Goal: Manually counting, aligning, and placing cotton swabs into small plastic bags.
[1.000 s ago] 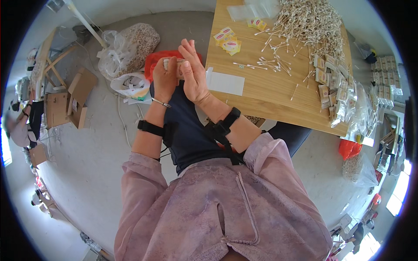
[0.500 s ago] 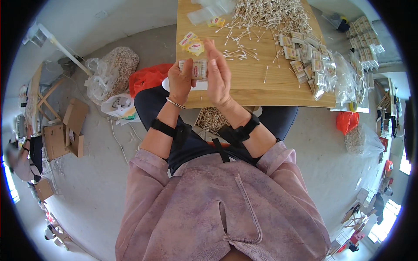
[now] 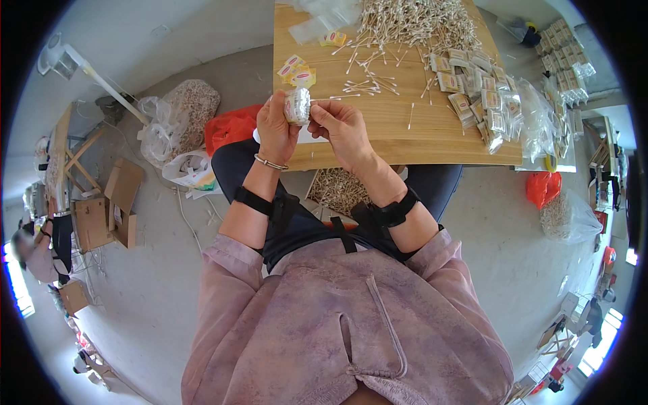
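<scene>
My left hand (image 3: pixel 275 129) is wrapped round a small clear pack of cotton swabs (image 3: pixel 298 106). The pack is tilted so that its white cotton tips face right. At that tip end, my right hand (image 3: pixel 344 133) has thumb and forefinger pressed together, next to or touching the pack. What lies between those fingertips is too small to make out. Several yellow-and-white printed cards (image 3: pixel 297 72) lie on the table just beyond my left hand. Loose cotton swabs (image 3: pixel 371 86) are scattered past my right hand.
A big heap of cotton swabs (image 3: pixel 418 23) covers the far part of the wooden table (image 3: pixel 385 145). Filled packs (image 3: pixel 487 101) and clear plastic bags (image 3: pixel 533 118) crowd its right edge. Below the table edge sits a box of swabs (image 3: pixel 335 189). A red bag (image 3: pixel 233 127) is at the left.
My right hand has gone from flat and upright against the pack's end to a pinch beside it. My left hand has turned the pack so its cotton tips show.
</scene>
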`<state>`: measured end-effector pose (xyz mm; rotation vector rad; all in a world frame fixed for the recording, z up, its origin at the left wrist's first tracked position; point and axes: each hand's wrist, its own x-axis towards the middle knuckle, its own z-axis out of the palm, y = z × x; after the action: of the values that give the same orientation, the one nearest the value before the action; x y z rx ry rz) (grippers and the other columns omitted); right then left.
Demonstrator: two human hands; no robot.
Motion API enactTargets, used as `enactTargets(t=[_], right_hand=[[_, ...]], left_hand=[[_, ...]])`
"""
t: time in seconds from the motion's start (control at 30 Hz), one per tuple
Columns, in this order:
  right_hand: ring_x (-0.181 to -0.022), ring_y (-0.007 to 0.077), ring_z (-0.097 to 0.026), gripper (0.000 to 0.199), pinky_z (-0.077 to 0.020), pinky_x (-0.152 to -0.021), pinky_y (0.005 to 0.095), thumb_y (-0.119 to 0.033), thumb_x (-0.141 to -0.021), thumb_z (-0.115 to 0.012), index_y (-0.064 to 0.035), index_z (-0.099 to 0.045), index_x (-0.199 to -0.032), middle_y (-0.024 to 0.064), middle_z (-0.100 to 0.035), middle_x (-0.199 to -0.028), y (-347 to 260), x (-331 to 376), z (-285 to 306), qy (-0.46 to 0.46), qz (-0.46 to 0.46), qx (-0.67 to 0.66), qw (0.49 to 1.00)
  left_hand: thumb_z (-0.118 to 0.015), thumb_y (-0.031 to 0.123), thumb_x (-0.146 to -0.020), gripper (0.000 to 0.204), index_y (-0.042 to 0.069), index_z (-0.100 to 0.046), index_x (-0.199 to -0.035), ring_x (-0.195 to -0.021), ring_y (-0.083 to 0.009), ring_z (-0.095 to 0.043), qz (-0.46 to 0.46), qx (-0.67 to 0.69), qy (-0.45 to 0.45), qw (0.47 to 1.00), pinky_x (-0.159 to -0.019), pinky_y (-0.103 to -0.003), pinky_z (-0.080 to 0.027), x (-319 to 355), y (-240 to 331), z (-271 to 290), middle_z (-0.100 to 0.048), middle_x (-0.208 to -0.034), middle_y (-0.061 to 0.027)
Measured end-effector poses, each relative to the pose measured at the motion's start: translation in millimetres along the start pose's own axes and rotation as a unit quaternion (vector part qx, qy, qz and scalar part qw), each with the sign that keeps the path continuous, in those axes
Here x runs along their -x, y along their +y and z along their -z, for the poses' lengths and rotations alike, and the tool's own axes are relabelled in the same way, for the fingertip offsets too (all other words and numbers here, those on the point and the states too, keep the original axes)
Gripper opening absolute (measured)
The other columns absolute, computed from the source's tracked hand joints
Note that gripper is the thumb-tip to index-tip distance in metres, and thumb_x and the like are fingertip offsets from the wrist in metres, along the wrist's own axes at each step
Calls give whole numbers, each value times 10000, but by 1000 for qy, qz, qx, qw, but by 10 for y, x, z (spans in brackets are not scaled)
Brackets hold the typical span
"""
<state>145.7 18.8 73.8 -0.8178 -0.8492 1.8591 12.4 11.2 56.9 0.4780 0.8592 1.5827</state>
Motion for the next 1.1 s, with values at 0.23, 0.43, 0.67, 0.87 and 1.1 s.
enactTargets(t=[0.23,0.43,0.67,0.87,1.1], right_hand=[[-626,85,-511,170,-426,-587,214,-181,-917,-588,-12,-611,-919,6,-572,-723,-38,-61,-9,-90,-58,-40,993],[-605,83,-479,169,-409,-571,209,-192,-928,-568,-35,-594,-872,1,-546,-700,-92,-103,19,-134,-93,-57,985],[-598,79,-463,169,-382,-554,204,-189,-937,-536,-42,-569,-862,1,-532,-695,-86,-146,4,-138,-70,-19,988],[-598,89,-468,145,-378,-558,211,-169,-927,-518,-48,-538,-851,9,-518,-682,-75,-140,-30,-97,-28,13,995],[-600,96,-476,141,-384,-565,221,-161,-926,-489,-48,-528,-852,16,-518,-672,-13,-124,81,-100,-1,-41,994]], left_hand=[[-495,325,-960,274,70,-584,-916,-501,-40,-515,26,44,-37,998,-381,-161,-386,-39,15,95,-593,-707,17],[-498,326,-959,284,72,-582,-864,-408,-41,-427,27,33,-76,996,-351,-183,-336,-46,34,105,-569,-639,22],[-491,327,-961,296,69,-581,-846,-400,-45,-420,27,43,-77,996,-347,-187,-331,-79,36,95,-570,-635,17],[-496,303,-960,277,61,-586,-863,-423,-44,-448,21,34,-61,997,-348,-180,-344,-98,70,105,-591,-677,9],[-526,269,-951,225,68,-575,-865,-603,-65,-578,-45,-39,-39,997,-469,-181,-462,-126,48,137,-602,-736,2]])
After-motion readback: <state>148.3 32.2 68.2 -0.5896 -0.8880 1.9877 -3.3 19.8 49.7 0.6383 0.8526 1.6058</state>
